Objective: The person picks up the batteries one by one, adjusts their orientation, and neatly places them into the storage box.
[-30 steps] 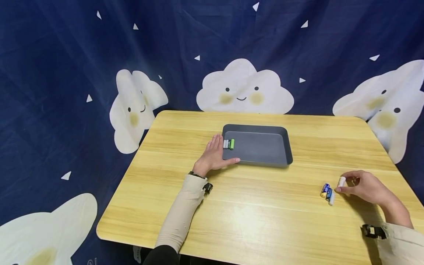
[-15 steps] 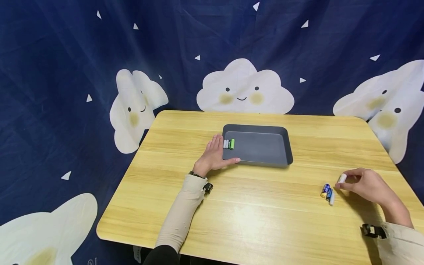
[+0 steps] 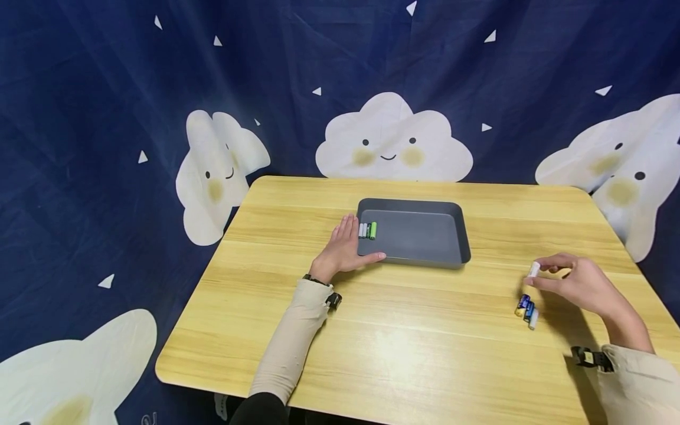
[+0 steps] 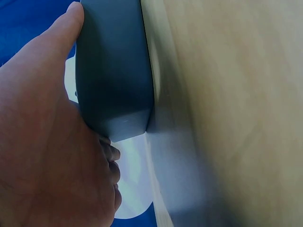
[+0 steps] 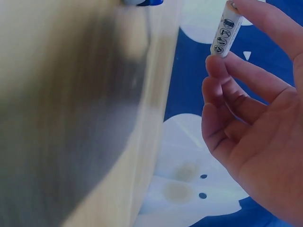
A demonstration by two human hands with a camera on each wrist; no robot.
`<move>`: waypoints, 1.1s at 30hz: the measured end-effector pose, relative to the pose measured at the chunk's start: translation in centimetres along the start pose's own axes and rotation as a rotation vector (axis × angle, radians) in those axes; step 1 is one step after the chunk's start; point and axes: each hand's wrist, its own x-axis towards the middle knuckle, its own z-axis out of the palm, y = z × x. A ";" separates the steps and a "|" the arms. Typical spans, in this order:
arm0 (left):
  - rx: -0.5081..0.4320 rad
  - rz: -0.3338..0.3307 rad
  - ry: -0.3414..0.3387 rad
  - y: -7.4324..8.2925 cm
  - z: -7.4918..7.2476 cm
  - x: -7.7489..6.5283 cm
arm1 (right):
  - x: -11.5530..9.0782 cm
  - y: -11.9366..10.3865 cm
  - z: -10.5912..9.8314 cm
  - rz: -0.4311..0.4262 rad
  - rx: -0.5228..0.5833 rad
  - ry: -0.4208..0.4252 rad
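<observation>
Between thumb and fingertip, my right hand [image 3: 579,284] pinches a white battery [image 5: 226,32] by its two ends, held above the table. Just below it on the table lie a blue-and-gold battery [image 3: 522,305], a blue battery [image 3: 528,311] and a white battery [image 3: 533,319], side by side. My left hand [image 3: 342,248] rests with straight fingers against the near left corner of a dark grey tray [image 3: 425,236], thumb along the front rim. Inside the tray, at its left end, several batteries stand in a row; a green battery [image 3: 373,231] is the rightmost. The hand may hide part of that row.
The tray sits toward the back of a light wooden table [image 3: 425,342]. Behind the table hangs a dark blue curtain [image 3: 287,71] printed with clouds. A black band with a small device [image 3: 591,358] is on the right wrist.
My right hand has lifted the white battery off its spot and carried it leftward and up, toward the tray side. The left hand, the tray and the other batteries stay put.
</observation>
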 end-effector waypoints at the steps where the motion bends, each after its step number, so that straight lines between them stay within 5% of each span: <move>1: 0.000 0.000 0.001 0.0 0.0 0.0 | 0.1 -0.2 0.0 -0.006 0.010 0.000; 33: -0.010 -0.018 -0.022 0.0 -0.1 0.0 | 6.0 -9.6 3.9 -0.153 0.154 0.029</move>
